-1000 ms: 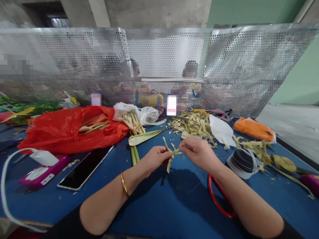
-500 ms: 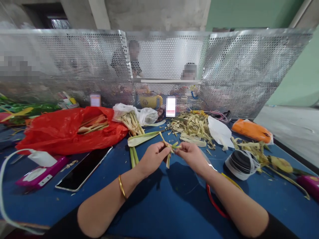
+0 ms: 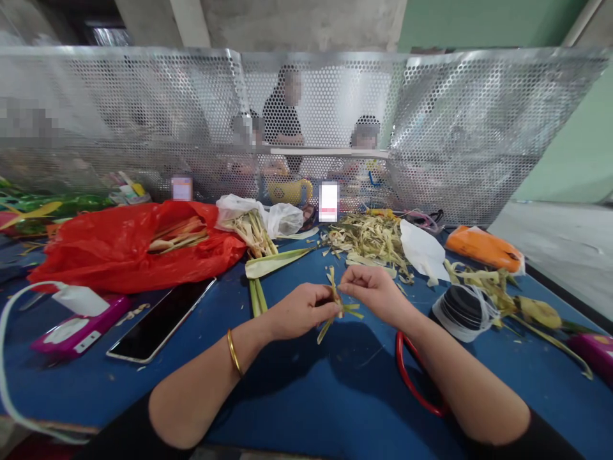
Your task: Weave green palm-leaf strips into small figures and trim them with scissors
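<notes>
My left hand (image 3: 306, 310) pinches a small crossed piece of pale plant-leaf strips (image 3: 335, 297), whose ends stick out up, down and to the right. Close on its right is my right hand (image 3: 371, 291), thumb and fingertips pressed together at the piece's upper part; whatever they grip is too small to make out. Below my right forearm a red looped handle (image 3: 407, 374) shows, the rest of that tool hidden. Left of my hands lie a broad pale green leaf strip (image 3: 278, 262) and green stalks (image 3: 257, 297).
A black spool (image 3: 462, 313) wound with white cord stands to the right. Scrap leaves (image 3: 371, 236) lie ahead, a red bag (image 3: 105, 249) of strips and a phone (image 3: 163, 322) on the left. A perforated metal screen (image 3: 320, 102) rises behind, people beyond it.
The leaf piece has turned in my left hand, its strips now pointing differently. My right hand has let go of the right-hand strip and moved slightly up. Beyond the screen, a person has shifted right.
</notes>
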Motion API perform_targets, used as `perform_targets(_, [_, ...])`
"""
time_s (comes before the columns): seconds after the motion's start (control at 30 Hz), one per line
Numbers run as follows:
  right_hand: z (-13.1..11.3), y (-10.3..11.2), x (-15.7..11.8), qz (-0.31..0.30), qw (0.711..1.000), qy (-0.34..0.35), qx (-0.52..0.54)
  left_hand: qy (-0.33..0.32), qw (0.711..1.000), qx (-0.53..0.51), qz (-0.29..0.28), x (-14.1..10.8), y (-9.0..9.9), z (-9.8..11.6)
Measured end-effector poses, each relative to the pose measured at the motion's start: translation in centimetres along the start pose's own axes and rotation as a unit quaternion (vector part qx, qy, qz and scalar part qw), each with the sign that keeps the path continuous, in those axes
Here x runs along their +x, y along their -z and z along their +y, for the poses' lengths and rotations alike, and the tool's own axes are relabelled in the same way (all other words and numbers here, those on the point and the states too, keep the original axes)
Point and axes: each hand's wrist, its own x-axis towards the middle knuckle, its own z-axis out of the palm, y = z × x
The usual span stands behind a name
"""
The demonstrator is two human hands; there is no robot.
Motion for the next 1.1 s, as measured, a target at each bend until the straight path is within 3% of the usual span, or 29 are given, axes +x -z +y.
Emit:
perform_targets(0.07, [0.4, -0.1, 0.3, 0.005, 0.994, -0.072, 0.082, 0.007, 0.997, -0.071, -0.009, -0.1, 0.0, 0.1])
perform_targets(0.13, [0.9, -0.8, 0.3, 0.017, 0.980, -0.134, 0.145, 0.012, 0.992, -0.120, 0.024, 0.1, -0.1, -0.1])
perform_targets(0.23, [1.5, -2.0, 0.1, 0.027, 0.974, -0.161, 0.155, 0.012, 0.986, -0.142, 0.089, 0.5, -0.3, -0.7])
perform_targets(0.47, [1.4, -3.5, -0.7, 0.074, 0.993, -0.029, -0.083, 0.043, 0.971, -0.103, 0.210, 0.9, -0.3, -1.3])
perform_targets(0.6, [0.3, -3.7, -1.5, 0.057, 0.947, 0.088, -0.303, 0.050, 0.970, -0.037, 0.234, 0.8, -0.1, -1.3])
perform_targets(0.7, [-0.3, -3.6, -1.9, 0.018, 0.910, 0.151, -0.386, 0.035, 0.973, -0.013, 0.228, 0.8, -0.1, -1.4])
perform_targets(0.83, [-0.4, -3.2, -1.9, -0.022, 0.902, 0.171, -0.396, 0.020, 0.979, 0.019, 0.201, 1.0, -0.1, -1.9])
perform_targets(1.0, [-0.4, -1.9, -1.2, 0.015, 0.949, 0.136, -0.285, 0.024, 0.991, -0.026, 0.132, 1.0, -0.2, -2.0])
perform_targets(1.1, [-0.1, -0.7, -0.5, 0.015, 0.987, 0.068, -0.147, 0.047, 0.993, -0.095, 0.044, 0.6, -0.4, -1.2])
